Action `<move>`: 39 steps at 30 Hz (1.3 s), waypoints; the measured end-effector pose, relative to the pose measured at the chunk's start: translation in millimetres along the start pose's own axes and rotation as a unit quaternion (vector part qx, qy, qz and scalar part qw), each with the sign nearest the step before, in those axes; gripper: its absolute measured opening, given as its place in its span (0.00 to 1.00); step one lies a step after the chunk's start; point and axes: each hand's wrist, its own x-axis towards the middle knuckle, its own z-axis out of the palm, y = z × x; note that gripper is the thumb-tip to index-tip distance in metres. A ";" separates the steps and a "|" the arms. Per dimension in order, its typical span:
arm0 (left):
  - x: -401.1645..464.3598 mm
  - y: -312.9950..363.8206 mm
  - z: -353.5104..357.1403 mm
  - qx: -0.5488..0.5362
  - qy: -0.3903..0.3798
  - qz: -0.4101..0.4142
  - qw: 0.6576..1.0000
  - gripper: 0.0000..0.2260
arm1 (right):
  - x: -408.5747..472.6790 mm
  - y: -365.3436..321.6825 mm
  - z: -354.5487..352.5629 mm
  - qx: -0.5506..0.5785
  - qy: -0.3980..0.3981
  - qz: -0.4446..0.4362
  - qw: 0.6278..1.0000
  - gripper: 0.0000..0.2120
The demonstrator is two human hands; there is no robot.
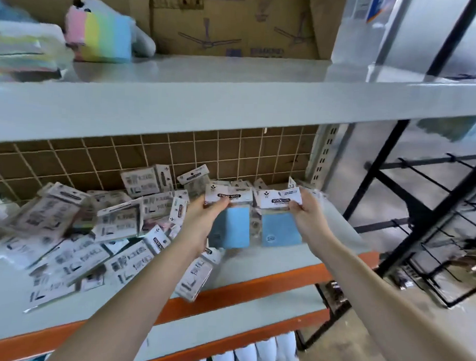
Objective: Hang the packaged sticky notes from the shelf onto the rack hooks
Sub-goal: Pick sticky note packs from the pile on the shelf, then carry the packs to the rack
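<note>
A grey shelf (269, 265) with an orange edge carries a heap of packs (76, 228). A blue pack (231, 223) is pinched by the left hand (203, 219), another pack (280, 222) by the right hand (308, 218). The black rack (430, 214) at right is blurred and cut off.

I stand before the middle shelf (296, 266). A heap of packs (95, 229) lies on it to my left, reaching back to the wire grid (178, 151) behind. My left hand (203, 219) holds one pack (231, 218) above the shelf, and my right hand (308, 218) holds another pack (280, 222) just beside it. The rack hooks (440, 228) stand to my right, off the shelf's end. On the upper shelf (234, 93), a bundle (101, 32) sits left, with a carton (231, 23) behind.
</note>
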 end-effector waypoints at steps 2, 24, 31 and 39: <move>-1.0 4.1 26.0 0.039 -0.034 0.035 0.998 0.05 | -8.9 -1.6 -27.3 0.005 0.032 -0.019 0.999 0.12; -166.6 10.2 364.7 0.097 -0.233 0.233 0.939 0.03 | -108.3 88.4 -383.8 -0.045 0.187 -0.058 0.980 0.06; -204.9 8.7 457.0 0.065 -0.240 0.211 0.945 0.04 | -122.2 101.0 -478.4 -0.046 0.235 -0.058 0.969 0.06; -200.9 28.3 543.0 0.077 -0.254 0.246 0.932 0.06 | -90.5 112.2 -552.2 -0.052 0.266 -0.081 0.959 0.04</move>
